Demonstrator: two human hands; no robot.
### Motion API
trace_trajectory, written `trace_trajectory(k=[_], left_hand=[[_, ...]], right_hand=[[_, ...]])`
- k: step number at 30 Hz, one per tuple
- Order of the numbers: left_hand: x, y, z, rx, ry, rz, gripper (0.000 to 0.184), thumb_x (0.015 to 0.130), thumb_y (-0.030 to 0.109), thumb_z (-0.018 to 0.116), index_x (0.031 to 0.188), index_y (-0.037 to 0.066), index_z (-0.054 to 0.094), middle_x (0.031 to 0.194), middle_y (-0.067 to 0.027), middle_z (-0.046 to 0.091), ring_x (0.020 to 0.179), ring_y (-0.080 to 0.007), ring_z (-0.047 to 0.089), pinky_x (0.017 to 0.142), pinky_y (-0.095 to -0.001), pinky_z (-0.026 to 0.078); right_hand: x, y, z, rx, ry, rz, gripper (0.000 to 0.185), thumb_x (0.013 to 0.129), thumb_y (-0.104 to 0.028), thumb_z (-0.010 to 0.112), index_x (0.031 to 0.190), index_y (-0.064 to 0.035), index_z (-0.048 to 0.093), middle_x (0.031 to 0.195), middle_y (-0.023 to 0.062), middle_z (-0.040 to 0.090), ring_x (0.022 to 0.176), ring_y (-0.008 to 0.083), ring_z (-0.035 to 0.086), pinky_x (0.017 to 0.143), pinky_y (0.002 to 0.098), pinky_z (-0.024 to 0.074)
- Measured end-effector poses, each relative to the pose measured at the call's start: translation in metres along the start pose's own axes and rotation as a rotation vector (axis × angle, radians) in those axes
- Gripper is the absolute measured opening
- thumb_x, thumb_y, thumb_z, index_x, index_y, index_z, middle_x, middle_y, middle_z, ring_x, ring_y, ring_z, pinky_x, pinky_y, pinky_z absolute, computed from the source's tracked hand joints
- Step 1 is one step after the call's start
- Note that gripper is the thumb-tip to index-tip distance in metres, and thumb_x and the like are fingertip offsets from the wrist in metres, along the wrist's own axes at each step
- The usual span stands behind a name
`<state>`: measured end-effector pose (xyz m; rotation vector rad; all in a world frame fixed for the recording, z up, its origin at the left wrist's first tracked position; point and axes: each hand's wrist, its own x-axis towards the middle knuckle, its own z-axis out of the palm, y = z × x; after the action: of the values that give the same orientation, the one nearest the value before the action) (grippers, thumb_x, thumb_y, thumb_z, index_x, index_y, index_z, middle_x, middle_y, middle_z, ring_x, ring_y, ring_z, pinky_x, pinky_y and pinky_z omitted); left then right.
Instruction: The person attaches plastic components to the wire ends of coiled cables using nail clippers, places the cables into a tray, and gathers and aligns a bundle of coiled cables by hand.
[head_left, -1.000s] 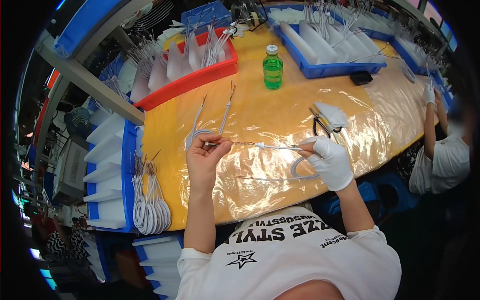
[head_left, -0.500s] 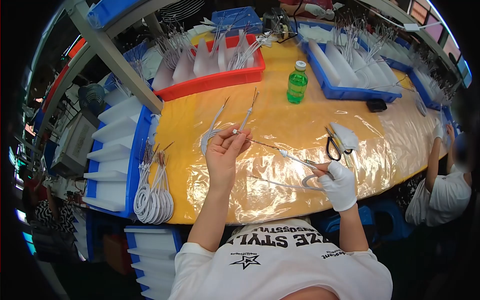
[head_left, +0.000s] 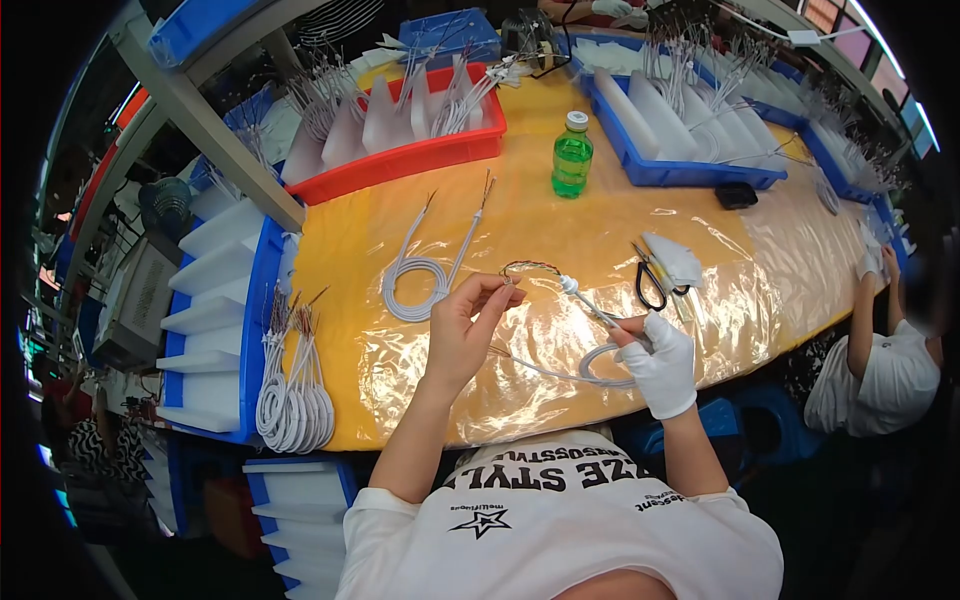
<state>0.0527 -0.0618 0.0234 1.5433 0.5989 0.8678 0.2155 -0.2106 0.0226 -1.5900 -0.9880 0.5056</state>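
My left hand (head_left: 470, 328), bare, pinches the thin twisted wire ends of a white cable (head_left: 598, 313) between thumb and fingers. Whatever sits at the very tips is too small to make out. My right hand (head_left: 662, 368), in a white glove with bare fingertips, grips the same cable below its white collar (head_left: 569, 285). Between the hands the dark wires (head_left: 535, 264) bow upward. The rest of the cable loops onto the table beside the right hand. Beyond my left hand lies a coiled white cable (head_left: 388, 292) with two stripped ends pointing away.
Black-handled scissors (head_left: 650, 288) lie by a white cloth (head_left: 675, 262). A green bottle (head_left: 572, 160) stands beyond. Red (head_left: 400, 157) and blue (head_left: 700, 176) bins hold cables between white dividers. Bundled coils (head_left: 297, 412) lie at the left edge. A co-worker (head_left: 868, 375) sits right.
My hands have come closer together, and the wires between them went from taut to bowed. The coiled cable now shows fully past my left hand. The whole view has shifted slightly.
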Motion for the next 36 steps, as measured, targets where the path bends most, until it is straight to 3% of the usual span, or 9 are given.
trace_trajectory(k=[7,10,12,13,14,16,19,26,36], left_hand=[[0.002,-0.001,-0.003,0.017,-0.006,0.032,0.017,0.087,0.009,0.046,0.094,-0.005,0.053,0.082,-0.0113,0.06,0.077,-0.0153,0.059,0.073,-0.0255,0.048],[0.005,-0.004,-0.015,-0.21,0.081,0.068,0.03,0.087,0.02,0.048,0.107,-0.003,0.047,0.095,-0.0135,0.057,0.085,-0.018,0.057,0.078,-0.0274,0.046],[0.006,-0.007,-0.019,-0.667,0.192,0.096,0.054,0.084,0.034,0.051,0.121,0.0,0.035,0.112,-0.0155,0.048,0.098,-0.0207,0.053,0.084,-0.0295,0.043],[0.001,-0.011,-0.017,-0.587,0.108,0.044,0.072,0.078,0.043,0.055,0.128,0.0,0.025,0.122,-0.0161,0.038,0.107,-0.0218,0.047,0.089,-0.031,0.041],[-0.004,-0.016,-0.009,-0.589,0.09,0.031,0.072,0.078,0.043,0.055,0.128,0.0,0.025,0.122,-0.0161,0.038,0.107,-0.0218,0.047,0.089,-0.031,0.041],[-0.018,-0.024,0.017,-0.508,-0.176,-0.109,0.069,0.078,0.034,0.06,0.127,-0.001,0.026,0.117,-0.0161,0.044,0.103,-0.0223,0.05,0.088,-0.0314,0.041],[-0.035,-0.021,0.049,-0.354,-0.182,-0.3,0.056,0.077,0.005,0.059,0.123,-0.004,0.03,0.101,-0.0133,0.056,0.093,-0.0201,0.055,0.084,-0.0291,0.044],[-0.034,-0.03,0.047,-0.294,-0.074,-0.287,0.055,0.073,-0.001,0.062,0.12,-0.004,0.033,0.084,-0.0105,0.06,0.079,-0.0138,0.058,0.07,-0.0232,0.048],[-0.029,-0.021,0.033,-0.24,-0.203,-0.44,0.048,0.074,0.001,0.062,0.115,-0.002,0.037,0.078,-0.0079,0.06,0.073,-0.0131,0.059,0.063,-0.0201,0.047]], right_hand=[[0.001,0.002,-0.001,-0.034,-0.042,0.042,0.009,0.078,-0.002,0.058,0.083,0.0042,0.055,0.07,0.0051,0.059,0.058,0.0056,0.053,0.051,0.0183,0.0432],[0.005,0.007,-0.001,0.15,0.0,0.18,0.011,0.082,-0.008,0.055,0.087,0.0025,0.053,0.071,0.0047,0.058,0.058,0.0066,0.053,0.052,0.0183,0.0429],[0.011,0.009,-0.001,0.463,0.08,0.242,0.014,0.085,-0.013,0.051,0.091,0.0001,0.052,0.072,0.0045,0.057,0.059,0.0085,0.053,0.053,0.0178,0.0423],[0.012,0.013,-0.001,0.627,0.04,0.237,0.016,0.086,-0.015,0.049,0.095,-0.0022,0.051,0.081,0.0048,0.057,0.065,0.011,0.056,0.056,0.0189,0.0447],[0.013,0.015,0.005,0.627,0.062,0.243,0.016,0.086,-0.015,0.049,0.095,-0.0022,0.051,0.081,0.0048,0.057,0.065,0.011,0.056,0.056,0.0189,0.0447],[0.016,0.015,0.024,1.027,0.161,0.265,0.019,0.086,-0.015,0.05,0.1,-0.0022,0.048,0.092,0.0057,0.055,0.076,0.0144,0.058,0.065,0.024,0.0483],[0.018,0.025,0.043,1.191,0.2,0.331,0.023,0.085,-0.015,0.051,0.104,-0.0023,0.046,0.099,0.0058,0.053,0.086,0.0182,0.057,0.075,0.0305,0.0484],[0.019,0.035,0.042,0.923,0.108,0.331,0.024,0.084,-0.014,0.053,0.102,-0.0011,0.047,0.099,0.0088,0.055,0.087,0.0205,0.057,0.078,0.0326,0.0472],[0.024,0.029,0.031,0.751,0.169,0.342,0.025,0.082,-0.02,0.056,0.096,0.0004,0.057,0.09,0.0048,0.06,0.079,0.0101,0.055,0.072,0.0226,0.0428]])
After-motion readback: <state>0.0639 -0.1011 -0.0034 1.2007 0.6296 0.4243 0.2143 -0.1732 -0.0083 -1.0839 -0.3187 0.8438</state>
